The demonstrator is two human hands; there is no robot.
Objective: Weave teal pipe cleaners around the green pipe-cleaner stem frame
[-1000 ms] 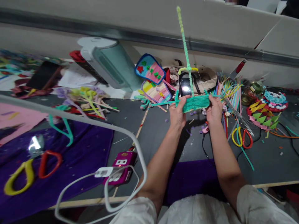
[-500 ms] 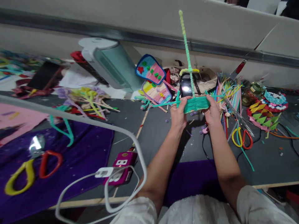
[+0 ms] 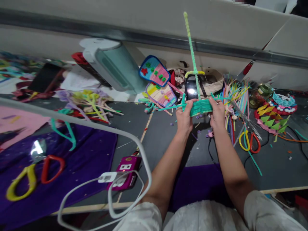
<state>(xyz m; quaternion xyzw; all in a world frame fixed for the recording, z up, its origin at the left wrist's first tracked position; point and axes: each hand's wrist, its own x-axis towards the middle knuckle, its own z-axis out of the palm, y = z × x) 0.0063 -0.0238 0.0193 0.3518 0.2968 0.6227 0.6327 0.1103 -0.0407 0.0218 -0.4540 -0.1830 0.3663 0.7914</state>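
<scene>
Between my two hands is a teal pipe-cleaner panel (image 3: 201,107), made of strips laid side by side, held up above the table. My left hand (image 3: 184,118) grips its left end, thumb on the front face. The right end is pinched by my right hand (image 3: 217,114), thumb also on the front. Loose teal ends poke out past both hands. From the panel's middle rises a twisted stem (image 3: 192,51), green turning to yellow at its tip, with a short yellow crosspiece (image 3: 195,73). The fingers behind the panel are mostly hidden.
Behind lie two fan-shaped pipe-cleaner pieces (image 3: 155,71), a pale bag (image 3: 215,85) and a teal jug (image 3: 117,65). Right are a pipe-cleaner bundle (image 3: 240,96) and scissors (image 3: 244,141). Left, larger scissors (image 3: 29,178) rest on purple cloth (image 3: 91,160), near a magenta power strip (image 3: 126,173) with a white cable (image 3: 144,150).
My right hand has shifted slightly left along the panel, covering more of its right end. My left hand keeps its hold, and the stem has barely moved.
</scene>
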